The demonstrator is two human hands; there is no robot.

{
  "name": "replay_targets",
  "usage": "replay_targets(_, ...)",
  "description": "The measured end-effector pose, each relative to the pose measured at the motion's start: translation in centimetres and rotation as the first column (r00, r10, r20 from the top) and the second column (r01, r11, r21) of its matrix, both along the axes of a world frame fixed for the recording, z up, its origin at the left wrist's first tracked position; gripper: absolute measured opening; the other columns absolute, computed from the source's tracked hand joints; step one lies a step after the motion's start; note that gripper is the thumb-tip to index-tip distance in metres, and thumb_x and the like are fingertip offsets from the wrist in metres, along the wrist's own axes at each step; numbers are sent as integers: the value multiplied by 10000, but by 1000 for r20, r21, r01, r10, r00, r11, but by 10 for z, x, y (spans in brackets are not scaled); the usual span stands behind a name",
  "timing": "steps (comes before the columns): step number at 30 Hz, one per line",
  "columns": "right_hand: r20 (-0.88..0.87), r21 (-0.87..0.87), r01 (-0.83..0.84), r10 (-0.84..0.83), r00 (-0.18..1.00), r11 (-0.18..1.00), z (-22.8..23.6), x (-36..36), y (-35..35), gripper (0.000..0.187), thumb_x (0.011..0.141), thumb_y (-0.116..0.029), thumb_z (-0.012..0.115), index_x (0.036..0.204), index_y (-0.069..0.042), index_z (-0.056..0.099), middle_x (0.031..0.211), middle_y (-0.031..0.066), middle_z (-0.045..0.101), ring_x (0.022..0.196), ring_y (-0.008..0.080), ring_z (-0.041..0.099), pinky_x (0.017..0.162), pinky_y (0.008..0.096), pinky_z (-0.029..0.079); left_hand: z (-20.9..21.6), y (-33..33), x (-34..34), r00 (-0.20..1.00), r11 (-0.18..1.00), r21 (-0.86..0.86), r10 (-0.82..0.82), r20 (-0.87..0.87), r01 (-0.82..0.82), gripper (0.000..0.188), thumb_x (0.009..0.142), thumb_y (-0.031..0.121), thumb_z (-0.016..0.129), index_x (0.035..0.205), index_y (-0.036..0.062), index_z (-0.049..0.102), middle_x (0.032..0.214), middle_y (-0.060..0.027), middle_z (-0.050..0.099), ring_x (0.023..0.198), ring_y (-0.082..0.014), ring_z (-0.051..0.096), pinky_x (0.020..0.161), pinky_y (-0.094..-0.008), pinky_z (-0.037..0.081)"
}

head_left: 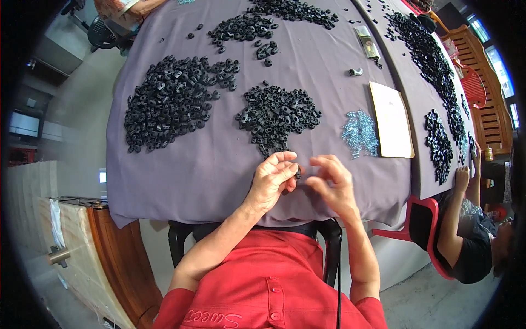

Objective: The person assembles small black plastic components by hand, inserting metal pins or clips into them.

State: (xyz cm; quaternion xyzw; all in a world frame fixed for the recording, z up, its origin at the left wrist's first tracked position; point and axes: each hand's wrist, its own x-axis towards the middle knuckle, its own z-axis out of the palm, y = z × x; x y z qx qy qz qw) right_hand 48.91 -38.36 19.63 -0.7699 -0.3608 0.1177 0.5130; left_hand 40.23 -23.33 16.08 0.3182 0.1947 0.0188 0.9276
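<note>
My left hand (pixel 267 183) pinches a small black ring-like part (pixel 298 173) between thumb and fingers, just above the near side of the cloth-covered table. Close by on its right, my right hand (pixel 338 186) has its fingers bent and its thumb apart from them. Nothing shows between those fingers, which are slightly blurred. Right beyond my left hand lies a heap of small black hollow parts (pixel 279 112). Past my right hand is a patch of tiny light-blue, shiny, spring-like pieces (pixel 360 134).
A larger heap of black ribbed parts (pixel 170 104) lies at the left, with more heaps farther back. To the right are a cream board (pixel 391 120), a tube-shaped packet (pixel 367 44) and a small cylinder (pixel 355 72). Another person (pixel 466 230) sits at the adjoining table.
</note>
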Motion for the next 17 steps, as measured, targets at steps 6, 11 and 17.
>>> replay_targets(6,377,-172,429,-343,860,887,-1,35,-45,117,753,18,604,860,-19,576,814,105,554,689,253,560,618,320,456,2,3,1,997,998,9,-69,16,69,160,878,138,571,1015,61,539,825,-71,617,581,-88,541,524,-212,432)
replay_targets(11,502,-196,435,-291,814,879,-11,46,-53,118,736,18,608,840,-22,569,832,104,555,805,277,545,711,355,441,1,4,1,997,997,4,-76,30,76,157,882,145,566,1011,59,544,824,-70,613,594,-91,540,537,-214,436)
replay_targets(17,458,-250,348,-207,865,904,-15,48,-56,125,726,12,614,839,-19,568,858,107,553,835,282,531,733,362,437,0,3,0,996,996,17,-83,36,82,167,884,144,562,1023,53,545,829,-73,613,595,-100,540,544,-223,443)
